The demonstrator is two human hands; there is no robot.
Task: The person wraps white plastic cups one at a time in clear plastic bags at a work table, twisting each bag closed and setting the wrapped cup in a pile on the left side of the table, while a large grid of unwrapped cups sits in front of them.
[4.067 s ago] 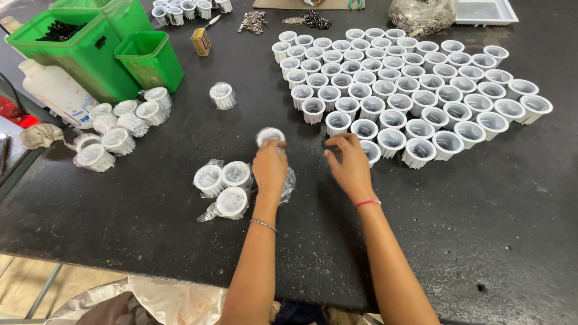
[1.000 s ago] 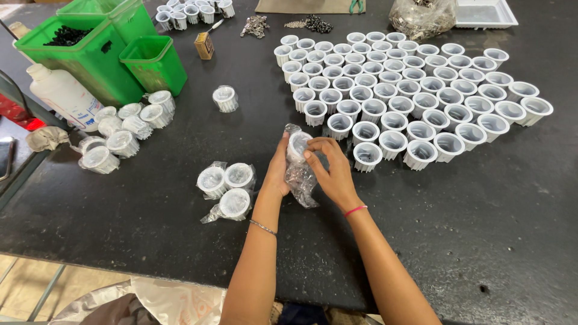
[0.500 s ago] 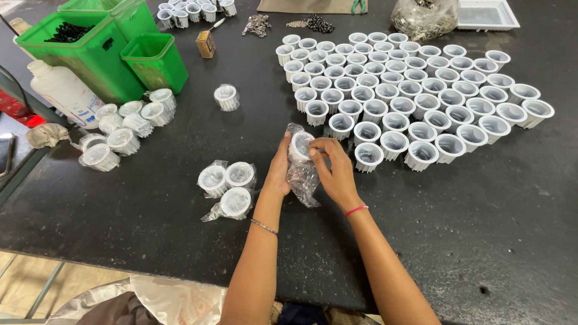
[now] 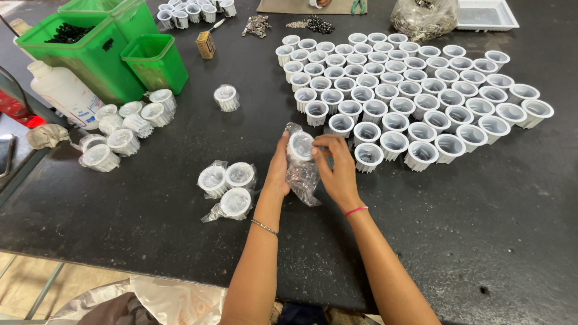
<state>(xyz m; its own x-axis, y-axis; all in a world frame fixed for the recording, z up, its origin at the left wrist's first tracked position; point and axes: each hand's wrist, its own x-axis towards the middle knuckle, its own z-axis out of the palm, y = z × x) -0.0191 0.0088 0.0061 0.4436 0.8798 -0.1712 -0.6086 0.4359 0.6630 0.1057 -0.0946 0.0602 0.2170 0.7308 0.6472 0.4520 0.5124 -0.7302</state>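
Hands at a dark table, both closed on one white cup in a clear plastic bag.

Green bins (image 4: 96, 48) stand at the far left beside a white bottle (image 4: 63, 93), with a cluster of bagged cups (image 4: 123, 129) in front of them and one lone cup (image 4: 226, 97) further in. Three more wrapped cups (image 4: 227, 186) lie just left of the left hand (image 4: 278, 171), which cradles the bagged cup (image 4: 300, 146) from the side with fingers curled round it. The cup sits raised above the table (image 4: 150, 241) between both hands, its bag (image 4: 303, 180) hanging loose below. The right hand (image 4: 337, 171) grips the cup's right side, fingertips pinching at the rim. Right of the hands and beyond, many bare white cups (image 4: 415, 84) stand in close rows; the nearest are just beside the right fingers.
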